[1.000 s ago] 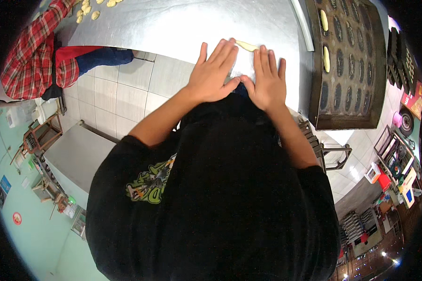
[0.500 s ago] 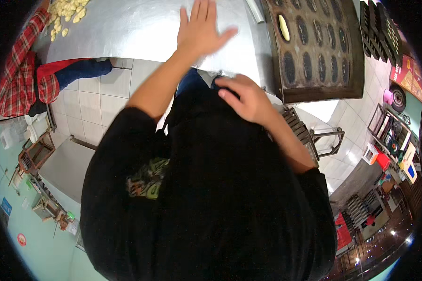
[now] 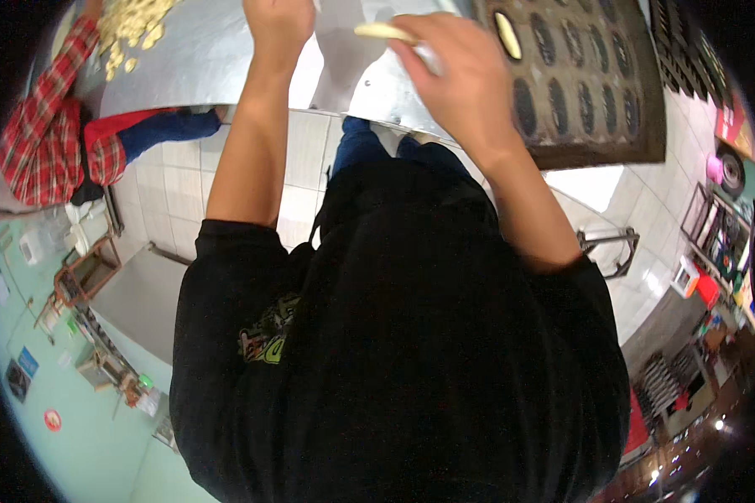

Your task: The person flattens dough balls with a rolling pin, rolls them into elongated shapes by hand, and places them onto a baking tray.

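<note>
A rolled stick of pale dough (image 3: 381,32) is pinched in my right hand (image 3: 461,71), above the metal table near the tray's left side. A small whitish patch shows by its palm, too blurred to name. My left hand (image 3: 282,21) is over the table (image 3: 201,59), cut off by the upper edge so that its fingers are hidden. To the right lies a dark baking tray (image 3: 596,155) with rows of long oval hollows. Another dough stick (image 3: 507,35) rests in one hollow near its upper left corner.
Several small dough pieces (image 3: 138,25) lie heaped on the table's far left. Beside them is a person in a red plaid shirt (image 3: 42,159). Dark ridged racks (image 3: 688,50) stand beyond the tray. A grey-topped table (image 3: 147,293) is behind on the left.
My left hand, flat with spread fingers before, has moved up and left. My right hand has risen from beside my body to over the table and now holds a dough stick.
</note>
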Motion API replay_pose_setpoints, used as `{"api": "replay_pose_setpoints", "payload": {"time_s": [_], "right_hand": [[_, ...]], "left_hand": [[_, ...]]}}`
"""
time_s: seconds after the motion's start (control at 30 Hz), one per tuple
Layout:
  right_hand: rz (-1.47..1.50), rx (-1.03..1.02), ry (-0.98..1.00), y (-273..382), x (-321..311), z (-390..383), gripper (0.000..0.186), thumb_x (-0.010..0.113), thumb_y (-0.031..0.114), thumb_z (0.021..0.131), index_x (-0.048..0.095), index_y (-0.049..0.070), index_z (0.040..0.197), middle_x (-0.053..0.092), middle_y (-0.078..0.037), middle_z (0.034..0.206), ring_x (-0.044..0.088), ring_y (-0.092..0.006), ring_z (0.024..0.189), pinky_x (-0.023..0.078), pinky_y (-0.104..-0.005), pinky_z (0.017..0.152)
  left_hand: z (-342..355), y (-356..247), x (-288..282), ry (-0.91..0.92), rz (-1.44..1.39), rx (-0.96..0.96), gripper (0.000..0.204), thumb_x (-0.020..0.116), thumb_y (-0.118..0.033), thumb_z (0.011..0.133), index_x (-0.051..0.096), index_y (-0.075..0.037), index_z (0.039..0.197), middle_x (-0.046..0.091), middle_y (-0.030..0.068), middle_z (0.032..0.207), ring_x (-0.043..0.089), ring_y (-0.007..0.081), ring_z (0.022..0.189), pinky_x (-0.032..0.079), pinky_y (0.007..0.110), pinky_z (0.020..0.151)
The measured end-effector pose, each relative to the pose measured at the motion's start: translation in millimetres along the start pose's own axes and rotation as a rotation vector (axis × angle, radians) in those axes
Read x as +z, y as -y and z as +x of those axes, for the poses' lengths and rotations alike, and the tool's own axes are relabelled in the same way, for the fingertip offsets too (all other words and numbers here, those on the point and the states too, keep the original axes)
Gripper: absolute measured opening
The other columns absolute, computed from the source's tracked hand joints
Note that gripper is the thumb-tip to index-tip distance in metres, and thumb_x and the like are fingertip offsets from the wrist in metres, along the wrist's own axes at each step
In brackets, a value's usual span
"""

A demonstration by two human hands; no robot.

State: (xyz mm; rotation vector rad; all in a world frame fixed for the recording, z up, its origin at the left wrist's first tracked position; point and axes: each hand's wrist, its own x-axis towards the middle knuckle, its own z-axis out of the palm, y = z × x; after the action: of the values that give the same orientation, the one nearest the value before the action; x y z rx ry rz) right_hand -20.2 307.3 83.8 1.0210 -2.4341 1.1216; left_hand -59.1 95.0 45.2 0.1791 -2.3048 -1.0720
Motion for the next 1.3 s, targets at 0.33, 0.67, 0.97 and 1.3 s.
{"api": "replay_pose_setpoints", "payload": {"time_s": [0.33,0.67,0.97,1.3], "right_hand": [[-0.358,0.634,0.141,-50.1,-81.9,-115.9,0.030,0.067,0.024,0.085,0.065,0.008,0.110,0.068,-0.012,0.104,0.064,-0.0348,0.095,0.048,-0.0456,0.084],[-0.318,0.900,0.344,-76.2,-77.2,-95.4,0.032,0.069,0.028,0.082,0.064,0.009,0.106,0.069,-0.017,0.089,0.065,-0.0402,0.086,0.051,-0.0490,0.076],[-0.248,0.499,0.032,-38.4,-62.1,-57.2,0.029,0.068,0.010,0.085,0.064,0.004,0.113,0.064,-0.017,0.112,0.061,-0.0361,0.103,0.049,-0.0426,0.089],[-0.531,0.465,0.184,-60.4,94.6,6.9,0.061,0.058,0.012,0.088,0.038,0.008,0.145,0.055,-0.013,0.132,0.054,-0.0363,0.114,0.041,-0.0566,0.095]], "left_hand": [[-2.4,-129.7,112.5,1.285,0.137,0.605,0.034,0.060,-0.022,0.087,0.065,-0.009,0.118,0.065,0.0145,0.117,0.060,0.0326,0.109,0.047,0.046,0.092],[-37.6,-120.3,166.7,1.350,0.202,0.687,0.023,0.066,-0.003,0.072,0.073,-0.008,0.094,0.070,0.0142,0.086,0.068,0.0344,0.088,0.053,0.046,0.077],[-1.6,-99.2,68.1,0.931,-0.219,0.640,0.030,0.064,-0.019,0.088,0.067,-0.008,0.116,0.067,0.0132,0.102,0.066,0.0327,0.092,0.054,0.042,0.079],[119.2,161.2,-38.9,0.004,0.720,0.340,0.036,0.054,-0.024,0.090,0.064,-0.005,0.119,0.057,0.0171,0.125,0.051,0.0344,0.117,0.041,0.053,0.097]]}}
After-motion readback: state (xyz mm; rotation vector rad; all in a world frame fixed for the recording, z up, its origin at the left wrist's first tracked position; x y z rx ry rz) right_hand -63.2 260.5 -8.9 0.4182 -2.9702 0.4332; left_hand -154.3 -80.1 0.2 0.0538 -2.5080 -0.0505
